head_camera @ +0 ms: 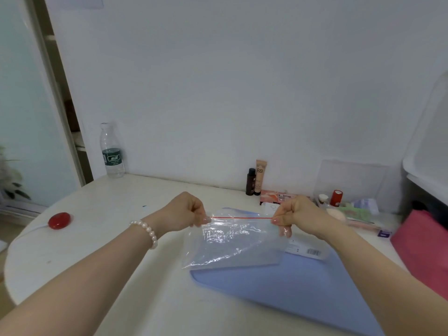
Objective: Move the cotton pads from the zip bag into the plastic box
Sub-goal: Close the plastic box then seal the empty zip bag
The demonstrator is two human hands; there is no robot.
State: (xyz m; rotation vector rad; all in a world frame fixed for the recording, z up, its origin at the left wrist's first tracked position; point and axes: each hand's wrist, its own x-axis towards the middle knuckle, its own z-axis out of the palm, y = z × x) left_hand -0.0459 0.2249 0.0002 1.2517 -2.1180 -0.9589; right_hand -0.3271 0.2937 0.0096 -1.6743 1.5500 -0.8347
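Above table centre: both hands raised, well apart, each clamped on one end of the bag's top edge
Left hand: fingers curled, thumb and fingertips pinching left end of red zip line; pearl bead bracelet on wrist
Right hand: fingers curled, pinching right end of same line
Zip bag: clear crinkled plastic zip bag with red seal strip, stretched taut between the hands; lower edge sags onto the mat; contents cannot tell
Mat: flat pale-blue rectangular mat under bag, on white round-edged table
Plastic box: clear plastic box with upright lid, back right, near wall; small toiletries inside
Back wall: dark small bottle; beige BB tube touching it; clear water bottle with green label far left
Left table edge: red glossy oval object
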